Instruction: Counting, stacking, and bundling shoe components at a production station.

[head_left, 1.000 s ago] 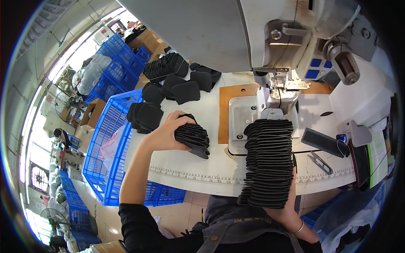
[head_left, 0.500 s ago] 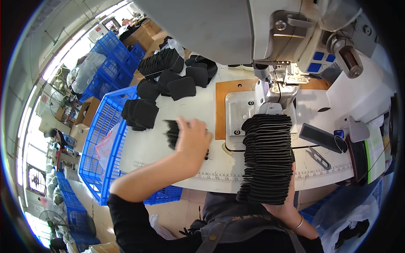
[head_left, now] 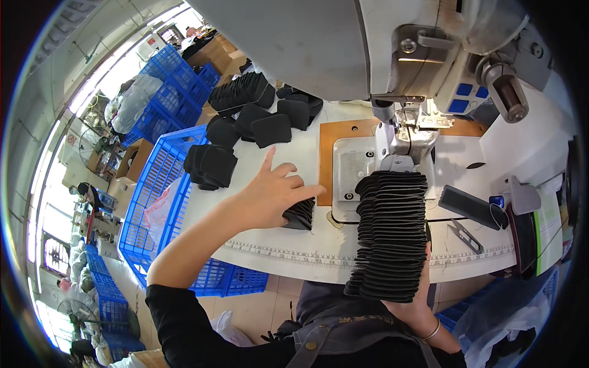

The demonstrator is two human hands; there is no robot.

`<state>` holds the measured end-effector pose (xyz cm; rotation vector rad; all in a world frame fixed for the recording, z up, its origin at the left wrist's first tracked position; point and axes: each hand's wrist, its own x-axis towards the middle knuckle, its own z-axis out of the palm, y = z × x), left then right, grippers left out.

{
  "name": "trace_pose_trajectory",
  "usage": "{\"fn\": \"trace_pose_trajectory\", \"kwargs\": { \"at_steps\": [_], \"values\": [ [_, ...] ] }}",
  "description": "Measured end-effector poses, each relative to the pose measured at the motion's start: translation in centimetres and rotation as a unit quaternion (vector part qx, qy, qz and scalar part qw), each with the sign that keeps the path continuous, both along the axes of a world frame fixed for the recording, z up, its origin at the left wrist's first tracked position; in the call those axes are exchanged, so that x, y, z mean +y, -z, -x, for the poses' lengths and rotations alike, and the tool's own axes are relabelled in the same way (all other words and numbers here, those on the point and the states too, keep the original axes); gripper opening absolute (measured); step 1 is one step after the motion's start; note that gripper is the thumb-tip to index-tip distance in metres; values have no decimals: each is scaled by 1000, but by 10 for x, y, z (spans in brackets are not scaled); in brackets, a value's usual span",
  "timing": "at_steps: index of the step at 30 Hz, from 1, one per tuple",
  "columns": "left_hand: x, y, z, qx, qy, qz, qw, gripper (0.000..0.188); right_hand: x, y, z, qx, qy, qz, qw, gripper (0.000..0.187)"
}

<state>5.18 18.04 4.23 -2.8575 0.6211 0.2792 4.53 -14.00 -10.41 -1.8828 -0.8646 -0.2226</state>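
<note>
A long stack of black fabric pieces (head_left: 389,236) lies along my right forearm side, in front of the sewing machine (head_left: 408,138). My right hand (head_left: 412,306) supports it from beneath and along its right side; most of those fingers are hidden by the stack. To the left, my left hand (head_left: 270,195) is held over the white table (head_left: 334,265) with its fingers spread. A small bunch of black pieces (head_left: 299,216) shows beneath its palm and thumb side; whether they touch is unclear.
Loose black pieces (head_left: 272,129) and a tied bundle (head_left: 242,93) lie at the table's back left. A blue basket (head_left: 169,178) stands at the left edge. On the right are thread snips (head_left: 466,236) and a dark grey bar (head_left: 469,205).
My left hand held a blurred bunch of black pieces at its left side; now its fingers are spread and the small bunch shows at its right. The right hand keeps the stack.
</note>
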Motion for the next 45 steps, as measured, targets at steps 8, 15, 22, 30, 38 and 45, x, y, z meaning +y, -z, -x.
{"fn": "trace_pose_trajectory", "kwargs": {
  "at_steps": [8, 15, 22, 30, 38, 45],
  "values": [
    [5, -1, 5, 10, -129, 215, 968, 92, -1, 9, 5, 33, 17, 8, 999, 101],
    [20, 14, 14, -62, -138, 227, 962, 97, -2, 8, 8, 83, 10, -19, 996, 102],
    [15, 6, 9, -9, -212, 295, 932, 94, -3, 21, 5, 55, 0, 7, 998, 103],
    [8, -9, 0, 119, -274, 312, 902, 87, -2, 10, 4, 0, 22, 65, 998, 107],
    [8, 17, 20, -71, -199, 291, 933, 62, -3, 8, 4, -39, 27, 56, 997, 111],
    [-2, 5, 12, 7, -262, 251, 932, 90, -2, 10, 5, -30, 28, 52, 998, 113]
  ]
}}
